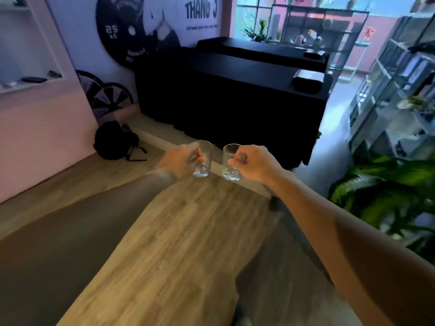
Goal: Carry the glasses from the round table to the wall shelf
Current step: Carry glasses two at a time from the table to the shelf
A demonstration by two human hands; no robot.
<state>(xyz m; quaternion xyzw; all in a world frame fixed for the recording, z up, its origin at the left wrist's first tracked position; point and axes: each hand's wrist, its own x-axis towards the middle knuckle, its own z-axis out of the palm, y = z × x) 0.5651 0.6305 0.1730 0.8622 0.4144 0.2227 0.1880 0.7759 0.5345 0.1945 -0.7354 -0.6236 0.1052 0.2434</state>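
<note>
Both arms reach forward over the wooden floor, each hand carrying a clear drinking glass. My left hand [179,162] grips the left glass [203,169] from its left side, fingers wrapped around it. My right hand [255,162] grips the right glass [229,165] from its right side. Both glasses are upright, empty and a short gap apart. A white recessed wall shelf [30,87] shows at the far left, with small dark items on it. The round table is out of view.
Two long tables draped in black cloth [235,95] stand ahead. A black backpack [115,140] lies on the floor by the pink wall. A leafy plant [388,194] and a metal rack [397,97] line the right side. The picture is motion-blurred.
</note>
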